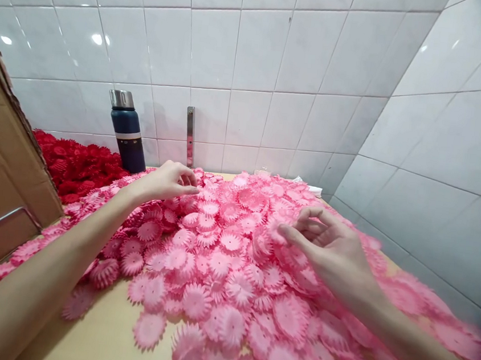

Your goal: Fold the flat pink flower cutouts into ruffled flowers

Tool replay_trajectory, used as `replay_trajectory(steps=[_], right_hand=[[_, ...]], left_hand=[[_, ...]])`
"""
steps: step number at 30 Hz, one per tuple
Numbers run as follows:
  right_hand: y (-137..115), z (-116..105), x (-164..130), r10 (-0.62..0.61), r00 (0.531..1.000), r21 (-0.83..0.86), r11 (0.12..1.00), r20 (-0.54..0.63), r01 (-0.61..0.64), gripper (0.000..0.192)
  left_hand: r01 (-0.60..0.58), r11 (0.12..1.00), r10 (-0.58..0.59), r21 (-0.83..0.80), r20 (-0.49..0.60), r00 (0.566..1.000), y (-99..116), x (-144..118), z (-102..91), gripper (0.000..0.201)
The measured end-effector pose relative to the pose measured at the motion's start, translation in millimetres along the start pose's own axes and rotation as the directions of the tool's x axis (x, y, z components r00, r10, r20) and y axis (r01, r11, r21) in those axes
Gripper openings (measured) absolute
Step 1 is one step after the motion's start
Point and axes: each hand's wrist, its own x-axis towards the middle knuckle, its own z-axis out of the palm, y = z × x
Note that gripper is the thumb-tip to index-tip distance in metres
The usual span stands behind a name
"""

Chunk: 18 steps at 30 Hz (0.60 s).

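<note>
Pink paper-like flower discs [219,264] with scalloped, fringed edges and a small centre hole lie in a wide loose heap. My left hand [174,180] hovers at the heap's back left, palm down. Its fingers are loosely bent and apart, with nothing visible in them. On the right, my right hand [324,234] is over the heap with the palm turned inward. Its thumb stands apart from the half-curled fingers. Pink discs behind the thumb tip are blurred, and I see none clearly gripped.
A dark blue bottle [128,139] with a steel cap stands by the tiled wall [262,50]. Left of it is a pile of red flower discs [78,166]. A cardboard box [5,167] stands at the left. Wooden tabletop [108,332] shows in front, and a metal strip [189,137] is upright behind.
</note>
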Motion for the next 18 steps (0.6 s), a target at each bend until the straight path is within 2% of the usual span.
replay_trajectory(steps=[5,8,10,12,15,18], right_hand=[[1,1,2,-0.01,1.0,0.019,1.0,0.013,0.01,0.033],[2,2,2,0.015,1.0,0.028,0.999,0.01,-0.016,0.034],[2,1,1,0.012,1.0,0.015,1.0,-0.017,-0.012,0.034],[1,1,1,-0.003,0.999,-0.006,1.0,-0.045,0.003,0.032],[0,-1,0,-0.024,0.999,-0.02,1.0,-0.047,0.023,0.026],[-1,-2,0,-0.029,0.999,-0.013,1.0,-0.043,0.028,0.025]], left_hand=[[0.011,0.993,-0.016,0.115,0.048,0.999,-18,2,5.1,0.029],[-0.01,0.987,0.005,0.161,0.029,1.0,-29,5,9.2,0.016],[0.005,0.984,0.004,0.179,-0.047,0.999,-34,7,9.5,0.011],[0.048,0.979,-0.01,0.2,-0.19,0.982,-38,9,6.7,0.015],[0.117,0.971,-0.025,0.208,-0.4,0.916,-41,8,-1.9,0.024],[0.163,0.979,-0.081,0.123,-0.497,0.864,-40,4,-9.6,0.025]])
